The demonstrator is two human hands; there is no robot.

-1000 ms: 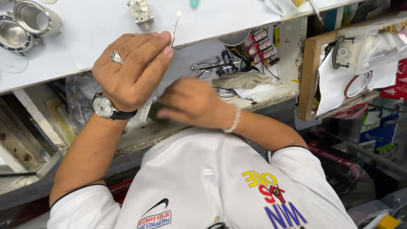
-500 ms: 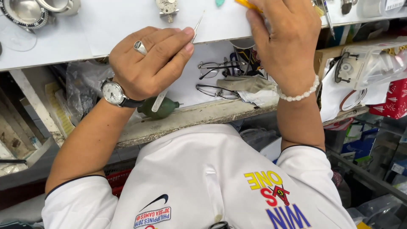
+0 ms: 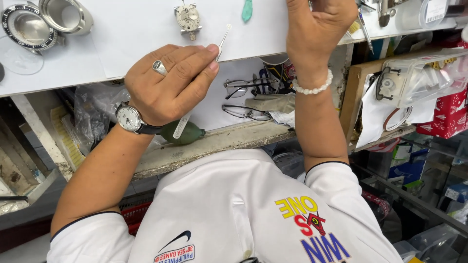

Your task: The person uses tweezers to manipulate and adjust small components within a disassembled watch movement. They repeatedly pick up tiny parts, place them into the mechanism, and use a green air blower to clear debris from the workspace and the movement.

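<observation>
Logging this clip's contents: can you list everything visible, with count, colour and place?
tweezers: one, silver, in the left hand, tip over the white sheet
watch movement: one, metal, top centre of the sheet
watch cases: two, steel, top left
green tool: one, top centre
white sheet: one, covering the bench top
spectacles: two pairs, dark frames, shelf under the bench
green blower: one, shelf, behind the left wrist
red boxes: a few, right side
wristwatch: one, white dial, left wrist
bead bracelet: one, white, right wrist
left hand: gripping the tweezers
right hand: raised at the top edge; contents hidden
</observation>
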